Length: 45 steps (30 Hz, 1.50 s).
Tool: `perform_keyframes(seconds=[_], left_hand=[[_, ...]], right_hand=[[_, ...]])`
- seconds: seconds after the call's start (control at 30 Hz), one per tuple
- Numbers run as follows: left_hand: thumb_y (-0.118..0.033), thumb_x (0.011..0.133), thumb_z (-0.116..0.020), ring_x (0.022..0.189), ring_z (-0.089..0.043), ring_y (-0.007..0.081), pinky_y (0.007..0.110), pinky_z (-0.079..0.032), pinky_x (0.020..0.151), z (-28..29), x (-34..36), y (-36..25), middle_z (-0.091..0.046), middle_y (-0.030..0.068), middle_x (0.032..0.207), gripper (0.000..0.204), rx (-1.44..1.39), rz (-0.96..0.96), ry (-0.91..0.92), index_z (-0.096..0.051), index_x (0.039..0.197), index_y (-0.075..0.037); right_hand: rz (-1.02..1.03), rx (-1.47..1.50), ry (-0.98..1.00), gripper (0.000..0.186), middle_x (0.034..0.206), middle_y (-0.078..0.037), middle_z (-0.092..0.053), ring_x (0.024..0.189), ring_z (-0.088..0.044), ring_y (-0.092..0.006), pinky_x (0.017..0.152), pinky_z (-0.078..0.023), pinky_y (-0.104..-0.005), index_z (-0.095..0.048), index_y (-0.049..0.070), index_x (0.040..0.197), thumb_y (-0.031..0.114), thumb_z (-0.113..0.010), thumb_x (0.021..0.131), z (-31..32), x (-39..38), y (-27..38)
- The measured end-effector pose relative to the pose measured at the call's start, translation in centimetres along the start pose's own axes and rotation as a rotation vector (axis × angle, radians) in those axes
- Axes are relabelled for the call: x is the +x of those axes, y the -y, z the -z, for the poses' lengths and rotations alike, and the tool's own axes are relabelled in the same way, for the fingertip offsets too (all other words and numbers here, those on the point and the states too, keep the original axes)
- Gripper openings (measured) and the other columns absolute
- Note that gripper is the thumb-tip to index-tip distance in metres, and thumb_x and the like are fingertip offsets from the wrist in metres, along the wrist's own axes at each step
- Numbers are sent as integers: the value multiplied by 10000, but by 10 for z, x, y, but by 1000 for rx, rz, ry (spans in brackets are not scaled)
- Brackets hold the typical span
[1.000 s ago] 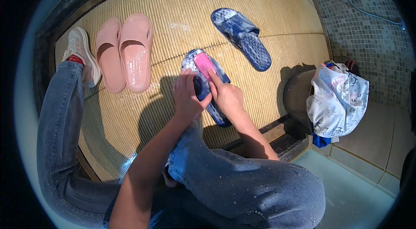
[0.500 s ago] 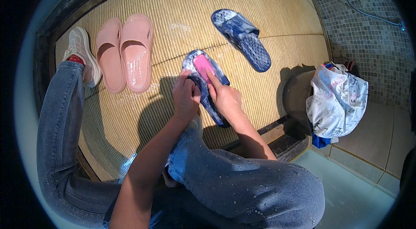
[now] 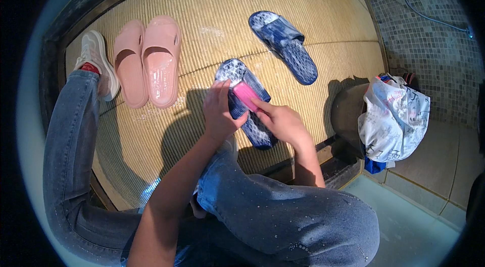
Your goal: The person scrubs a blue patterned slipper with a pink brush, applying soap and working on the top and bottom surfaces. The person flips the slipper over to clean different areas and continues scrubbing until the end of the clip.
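Note:
A dark blue slide slipper [image 3: 259,132] lies in front of me, with white suds on its toe end and footbed. My left hand [image 3: 219,111] grips its left side around the strap, fingers at the edge and thumb across the slipper. In my right hand [image 3: 284,121] is a pink scrubbing brush [image 3: 245,96], pressed against the strap; its bristles are hidden underneath. The other blue slide slipper [image 3: 283,44], also streaked with suds, rests farther off to the right, untouched by either hand.
Two pink slide slippers [image 3: 160,62] stand side by side at the left, near my shoe [image 3: 93,55]. Everything sits on a ribbed yellowish mat [image 3: 212,4]. At right, a dark bucket [image 3: 347,108] is draped with white printed cloth [image 3: 394,120]. A hose [image 3: 429,13] hangs by the tiled wall.
The brush has shifted down and right, from the toe end onto the strap. My left hand has opened out from a curled pose to a wider grip on the slipper, which has turned slightly.

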State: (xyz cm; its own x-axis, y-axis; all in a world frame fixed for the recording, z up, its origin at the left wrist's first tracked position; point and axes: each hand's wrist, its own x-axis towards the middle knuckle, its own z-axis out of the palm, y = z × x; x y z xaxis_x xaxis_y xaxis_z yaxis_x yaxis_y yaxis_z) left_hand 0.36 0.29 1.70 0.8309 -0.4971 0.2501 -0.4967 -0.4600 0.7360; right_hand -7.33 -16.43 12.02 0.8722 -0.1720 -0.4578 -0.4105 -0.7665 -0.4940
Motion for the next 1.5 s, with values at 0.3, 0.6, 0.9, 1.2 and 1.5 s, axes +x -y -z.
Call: perform_keyframes(seconds=[0.3, 0.6, 0.9, 1.2, 1.5], left_hand=[[-249, 570, -821, 1273, -430, 436, 521, -348, 1075, -4, 4, -2, -466, 215, 1337, 953, -11, -1, -2, -393, 1391, -24], [-247, 581, -834, 1284, -411, 456, 520, -352, 1080, 2, 0, 2, -432, 253, 1367, 971, 22, -35, 14, -372, 1397, 8], [-233, 570, -812, 1285, -406, 458, 518, -346, 1082, -6, 3, 4, -429, 264, 1368, 940, 22, -49, 1, -392, 1372, 16], [-209, 549, -847, 1211, -456, 433, 502, -379, 1036, 5, 4, -2, -485, 228, 1262, 888, -22, -16, -12, -439, 1316, -24], [-183, 564, -839, 1109, -448, 399, 521, -368, 967, 26, 13, 25, -473, 202, 1138, 752, 106, 179, -276, -528, 1236, -59]], right_hand=[[39, -74, -170, 338, 747, -215, -665, 691, -659, -385, 649, -528, -470, -641, 218, 1247, 288, -576, 923, -30, 24, 16], [51, 146, 89, 357, 926, -179, -700, 858, -673, -370, 765, -530, -444, -642, 213, 1256, 309, -582, 918, 3, 6, -15], [-12, -22, -197, 388, 726, -213, -655, 651, -655, -384, 613, -525, -474, -592, 247, 1316, 305, -562, 933, -55, 26, 12], [79, 590, 211, 375, 959, -99, -718, 851, -631, -109, 790, -504, -277, -601, 117, 1316, 166, -619, 945, 23, -20, -47], [0, 381, 269, 356, 975, -49, -719, 849, -608, -80, 787, -505, -256, -631, 127, 1290, 124, -640, 933, 34, -30, -65]])
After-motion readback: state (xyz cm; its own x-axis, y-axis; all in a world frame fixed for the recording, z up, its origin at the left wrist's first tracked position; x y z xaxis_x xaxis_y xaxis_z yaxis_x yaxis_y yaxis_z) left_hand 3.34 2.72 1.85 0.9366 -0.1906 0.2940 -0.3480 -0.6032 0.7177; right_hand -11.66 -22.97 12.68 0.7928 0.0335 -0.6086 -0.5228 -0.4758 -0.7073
